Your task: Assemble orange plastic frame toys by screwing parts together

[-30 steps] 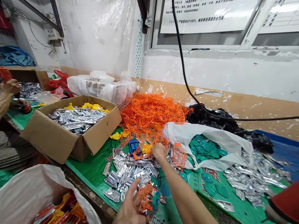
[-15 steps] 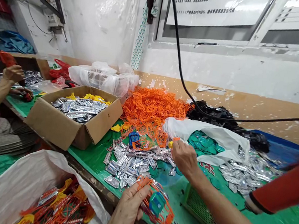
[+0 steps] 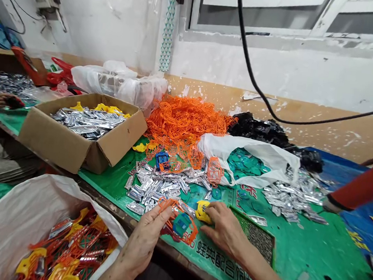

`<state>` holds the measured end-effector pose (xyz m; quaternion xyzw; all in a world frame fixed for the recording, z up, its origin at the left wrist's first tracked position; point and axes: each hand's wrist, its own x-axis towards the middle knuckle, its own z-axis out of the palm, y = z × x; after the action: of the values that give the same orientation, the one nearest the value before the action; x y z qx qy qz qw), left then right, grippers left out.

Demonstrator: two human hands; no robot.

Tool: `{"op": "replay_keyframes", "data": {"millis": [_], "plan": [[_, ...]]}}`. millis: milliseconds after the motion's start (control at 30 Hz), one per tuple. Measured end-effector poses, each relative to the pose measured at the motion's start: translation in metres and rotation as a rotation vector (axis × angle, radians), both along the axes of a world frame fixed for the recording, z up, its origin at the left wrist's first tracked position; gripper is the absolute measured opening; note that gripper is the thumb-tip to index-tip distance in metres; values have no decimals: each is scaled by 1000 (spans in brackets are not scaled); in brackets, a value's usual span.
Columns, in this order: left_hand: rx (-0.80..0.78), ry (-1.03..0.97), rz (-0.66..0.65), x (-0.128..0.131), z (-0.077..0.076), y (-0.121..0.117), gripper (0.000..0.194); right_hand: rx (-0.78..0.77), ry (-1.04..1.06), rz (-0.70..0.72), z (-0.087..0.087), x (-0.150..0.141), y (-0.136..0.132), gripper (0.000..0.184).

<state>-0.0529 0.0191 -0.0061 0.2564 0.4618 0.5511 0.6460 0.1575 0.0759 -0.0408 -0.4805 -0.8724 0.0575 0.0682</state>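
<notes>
In my left hand [image 3: 146, 237] is an orange plastic lattice frame [image 3: 193, 236], gripped between thumb and fingers near the table's front edge. A teal plastic piece [image 3: 181, 224] sits against the frame, and a silvery strip shows along its upper side. My right hand [image 3: 226, 227] pinches a yellow plastic piece [image 3: 203, 211] close to the frame's right end; whether the two touch I cannot tell. Behind both hands lies a heap of shiny metal plates [image 3: 159, 183]. Another orange lattice frame [image 3: 215, 170] and a blue plastic piece [image 3: 162, 160] rest at this heap's far side.
A cardboard box [image 3: 57, 143] of metal plates stands left; a white sack [image 3: 106, 220] with orange and yellow assemblies is in front. Orange frames [image 3: 188, 118] are piled behind. A white bag [image 3: 280, 160] holds teal pieces. A green tray [image 3: 272, 254] contains small parts. A co-worker's red sleeve [image 3: 363, 183] reaches in right.
My right hand has come down from beside the white bag to my left hand, bringing the yellow piece. The view has shifted slightly. The left hand keeps its hold on the orange frame.
</notes>
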Motion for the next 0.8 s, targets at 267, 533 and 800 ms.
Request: {"op": "replay_keyframes", "data": {"millis": [267, 533, 800], "plan": [[-148, -228, -35, 3, -9, 1, 26, -195, -21, -69, 10, -15, 22, 42], [-30, -250, -240, 7, -13, -3, 42, -280, 53, -125, 5, -18, 44, 44], [145, 84, -204, 13, -1, -3, 48, -353, 538, -201, 26, -4, 12, 60]]}}
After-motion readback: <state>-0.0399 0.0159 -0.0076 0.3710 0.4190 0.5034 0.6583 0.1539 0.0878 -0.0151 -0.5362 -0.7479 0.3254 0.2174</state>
